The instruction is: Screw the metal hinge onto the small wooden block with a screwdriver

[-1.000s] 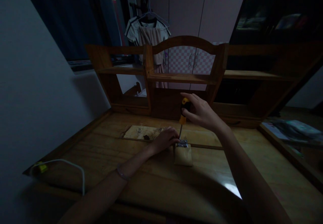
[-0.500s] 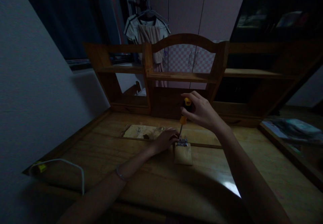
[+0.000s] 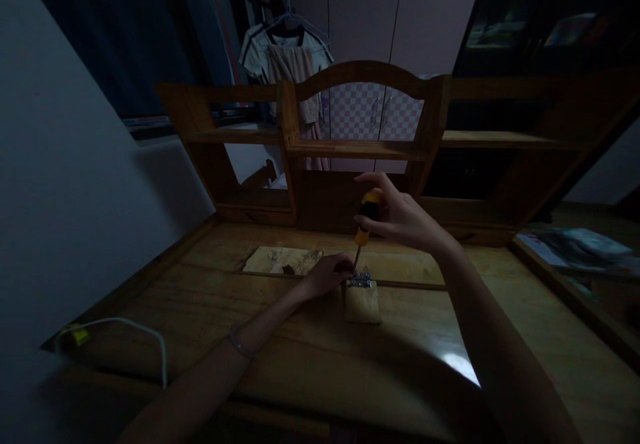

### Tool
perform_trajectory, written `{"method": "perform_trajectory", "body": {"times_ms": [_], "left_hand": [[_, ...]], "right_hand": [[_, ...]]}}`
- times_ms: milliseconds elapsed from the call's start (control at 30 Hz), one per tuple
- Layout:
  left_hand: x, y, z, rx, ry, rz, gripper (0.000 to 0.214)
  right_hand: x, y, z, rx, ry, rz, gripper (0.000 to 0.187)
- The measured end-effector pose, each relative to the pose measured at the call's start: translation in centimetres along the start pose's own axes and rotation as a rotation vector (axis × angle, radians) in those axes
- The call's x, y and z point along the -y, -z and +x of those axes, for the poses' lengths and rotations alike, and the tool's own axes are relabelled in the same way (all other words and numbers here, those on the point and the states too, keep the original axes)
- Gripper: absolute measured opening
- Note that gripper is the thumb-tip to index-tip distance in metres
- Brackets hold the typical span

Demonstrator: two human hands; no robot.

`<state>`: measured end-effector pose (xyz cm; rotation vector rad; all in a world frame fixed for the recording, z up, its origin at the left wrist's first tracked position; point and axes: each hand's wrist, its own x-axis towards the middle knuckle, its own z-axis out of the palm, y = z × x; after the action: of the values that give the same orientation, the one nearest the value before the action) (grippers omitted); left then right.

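Observation:
A screwdriver with a yellow and black handle is held tilted by my right hand, its thumb on the grip and the index finger lifted off. The shaft points down to a small metal hinge on the desk. Under the hinge lies a small pale wooden block. My left hand rests on the wood with its fingers curled close to the screwdriver tip, beside the hinge. What those fingertips pinch, if anything, is too dark and small to make out.
A wooden desktop spreads under both hands, with a worn pale patch behind the left one. A shelf unit rises at the back. A white cable curves at left. Papers lie at right.
My right hand's fingers have loosened and opened around the screwdriver handle, with the index finger raised. The tip stays at the hinge, and my left hand has hardly moved.

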<state>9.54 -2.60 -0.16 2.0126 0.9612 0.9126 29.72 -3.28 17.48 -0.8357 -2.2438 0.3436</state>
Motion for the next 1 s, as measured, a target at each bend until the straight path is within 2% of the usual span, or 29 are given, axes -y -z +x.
{"method": "perform_trajectory", "body": {"times_ms": [100,233,333,433,667,767,1000], "left_hand": [[-0.3,0.1,-0.2,-0.026,0.006,-0.002,0.012],[-0.3,0.1,-0.3,-0.037,-0.017,-0.01,0.015],[0.0,0.0,-0.2,-0.036,-0.024,0.054,0.021],[0.0,0.0,-0.2,-0.037,-0.011,0.095,0.017],[-0.3,0.0,-0.3,-0.081,-0.028,0.124,0.011],[-0.2,-0.1,-0.3,-0.071,-0.01,0.089,0.011],[-0.4,-0.2,-0.2,-0.072,-0.008,0.053,0.012]], "right_hand": [[0.1,0.4,-0.3,0.051,-0.042,-0.008,0.051],[0.3,0.1,-0.1,0.025,0.033,-0.109,0.04],[-0.1,-0.5,0.3,-0.06,0.067,-0.135,0.047],[-0.6,-0.7,0.5,-0.104,0.081,-0.134,0.05],[0.4,-0.6,0.3,-0.03,0.121,-0.061,0.047],[1.0,-0.9,0.2,-0.01,0.121,-0.11,0.049],[1.2,-2.2,0.3,-0.066,0.053,-0.285,0.05]]}}
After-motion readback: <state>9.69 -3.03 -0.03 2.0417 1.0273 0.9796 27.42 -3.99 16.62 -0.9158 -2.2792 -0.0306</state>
